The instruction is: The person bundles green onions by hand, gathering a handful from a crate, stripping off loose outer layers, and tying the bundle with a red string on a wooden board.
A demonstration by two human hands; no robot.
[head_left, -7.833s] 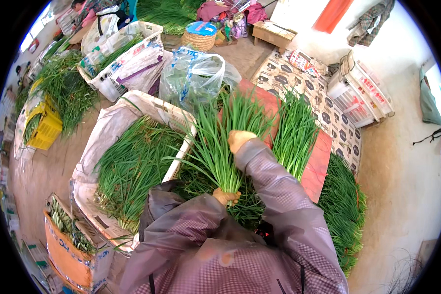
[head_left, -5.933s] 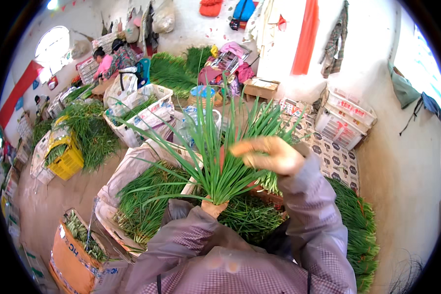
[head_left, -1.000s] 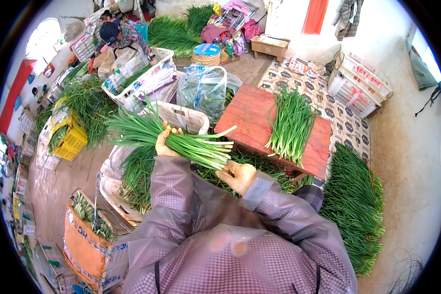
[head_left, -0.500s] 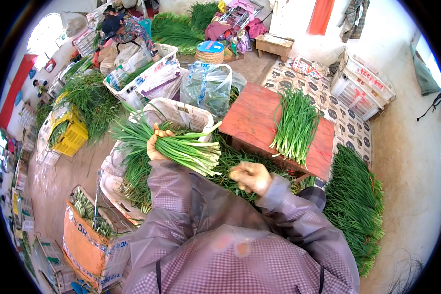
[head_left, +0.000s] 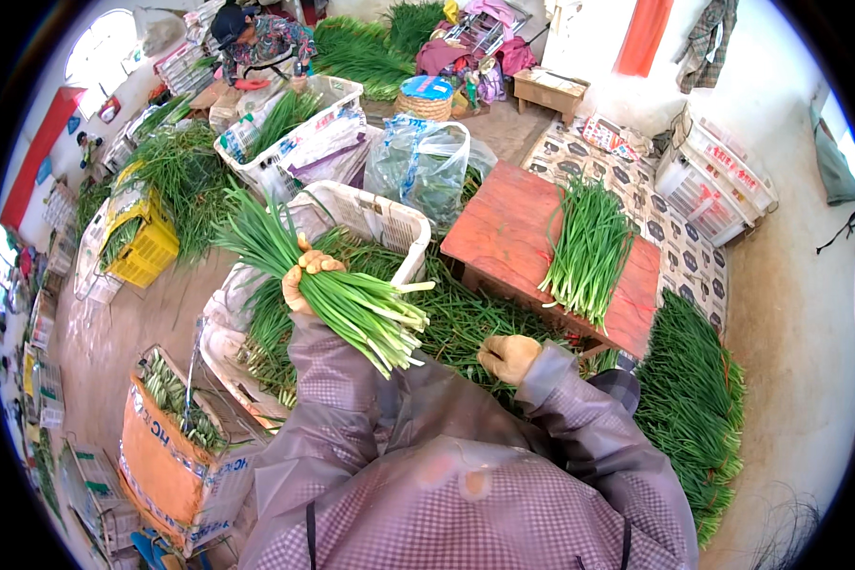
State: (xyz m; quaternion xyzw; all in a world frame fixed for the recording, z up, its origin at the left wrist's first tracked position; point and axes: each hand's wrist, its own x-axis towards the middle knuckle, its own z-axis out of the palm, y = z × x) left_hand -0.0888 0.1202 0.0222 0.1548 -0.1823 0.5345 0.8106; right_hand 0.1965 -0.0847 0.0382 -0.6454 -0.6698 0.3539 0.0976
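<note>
My left hand (head_left: 306, 275) wraps round a thick bunch of garlic chives (head_left: 375, 309), lifted over a white plastic basket (head_left: 389, 220). Its pale cut ends point right and toward me; the green leaves fan out to the far left. To the right and apart from the bunch, my right hand (head_left: 510, 358) is closed with fingers curled, and whatever lies inside is hidden. Under both hands lie loose, tangled chives (head_left: 475, 323). Another bunch of chives (head_left: 591, 249) rests on a low red wooden table (head_left: 499, 223), beyond my right hand.
A large pile of chives (head_left: 692, 408) lies on the floor at my right. An orange-sided crate (head_left: 166, 456) stands near left, a yellow crate (head_left: 144, 249) farther off. Beyond the basket are a clear plastic bag (head_left: 413, 176) and a white crate (head_left: 342, 95), where another person (head_left: 266, 47) works.
The bunch in my left hand has tilted, its cut ends now lower and nearer me. My right hand has shifted slightly right and down, away from the bunch.
</note>
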